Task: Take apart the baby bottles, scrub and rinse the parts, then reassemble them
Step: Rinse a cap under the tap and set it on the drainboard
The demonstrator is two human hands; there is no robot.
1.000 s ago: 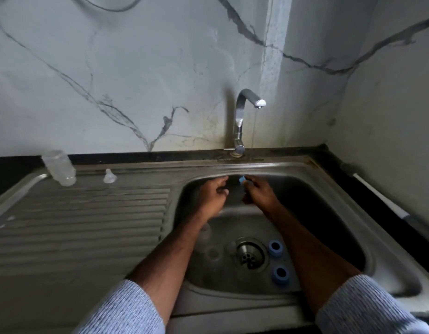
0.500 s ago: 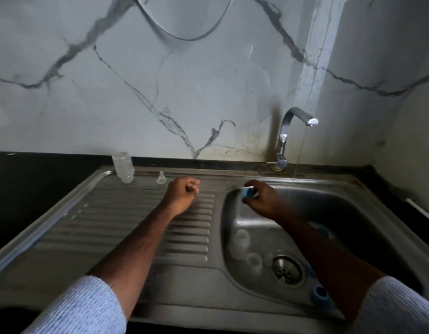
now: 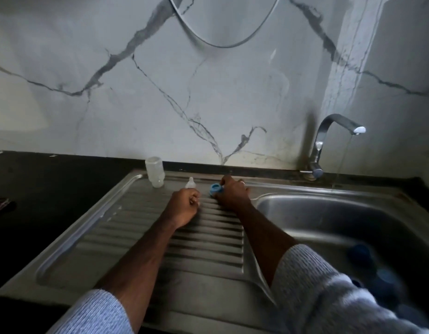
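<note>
The right hand (image 3: 234, 194) is pinching a blue ring (image 3: 216, 189) on the drainboard (image 3: 141, 239), at 3 o'clock of the teat (image 3: 190, 183) and bottle (image 3: 155, 172). The left hand (image 3: 183, 207) is resting curled; whether it is holding anything cannot be told. The wet ring is likely risking a slide toward the sink (image 3: 329, 213) while the tap (image 3: 329, 141) is running.

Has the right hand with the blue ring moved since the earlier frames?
Yes. The right hand, gripping the blue ring, has left the basin under the faucet and moved left onto the ribbed drainboard, near the clear nipple.
</note>
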